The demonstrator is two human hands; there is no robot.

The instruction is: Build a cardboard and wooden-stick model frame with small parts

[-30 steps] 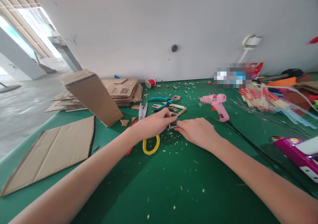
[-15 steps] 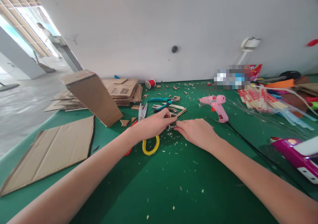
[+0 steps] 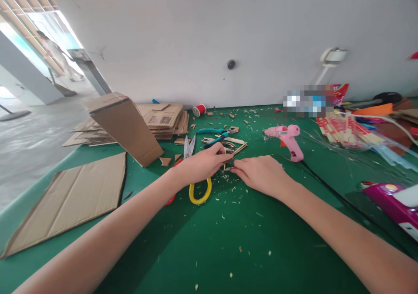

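Note:
My left hand (image 3: 202, 165) and my right hand (image 3: 259, 173) meet fingertip to fingertip over the green table (image 3: 228, 242), both pinched on a small piece I cannot make out. Scissors with a yellow handle loop (image 3: 200, 193) and a red one lie under my left wrist, blades (image 3: 188, 146) pointing away. Just beyond my fingers lie thin wooden sticks (image 3: 235, 145) and teal-handled pliers (image 3: 212, 131). A pink glue gun (image 3: 287, 139) rests to the right of my hands.
Cardboard: a flat sheet (image 3: 68, 198) at left, a leaning piece (image 3: 126, 126), a stack (image 3: 163, 119) behind. A red thread spool (image 3: 199, 110) stands by the grey wall. Packs of sticks (image 3: 342, 131) and a magenta object (image 3: 392, 202) lie at right. Wood chips litter the table.
Both hands stay pinched together at the same spot; only the view has drifted slightly.

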